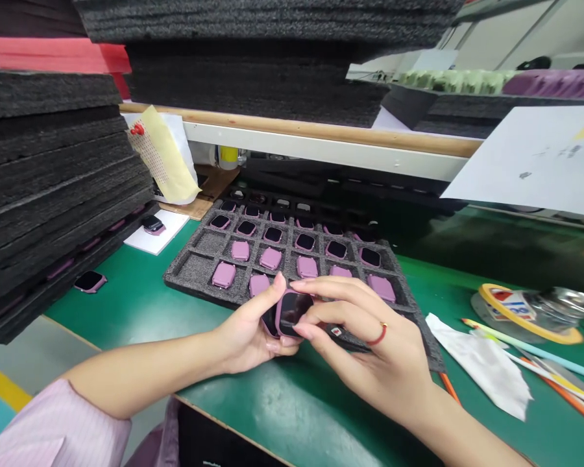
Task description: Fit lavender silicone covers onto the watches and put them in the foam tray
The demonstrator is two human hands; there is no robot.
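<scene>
A pink smartwatch case with a dark screen [292, 312] is held up between my two hands, in front of the black foam tray [194, 269]. My left hand [253, 327] is closed on it, thumb at its upper left edge and fingers underneath. A second dark-faced watch [269, 321] shows partly behind it in the same hand. My right hand [370, 331] pinches the front watch at its upper and lower right edges. In the tray's back rows, watches lie screen up; nearer ones, such as this pink case [224, 275], lie back up. My hands hide part of the front rows.
Stacked black foam trays [53, 162] rise at the left. Loose watches lie on the green table [126, 305] and on a white pad [168, 237]. At the right are a crumpled tissue [481, 363], several pens and a glass jar [516, 314]. A shelf edge [321, 139] crosses above.
</scene>
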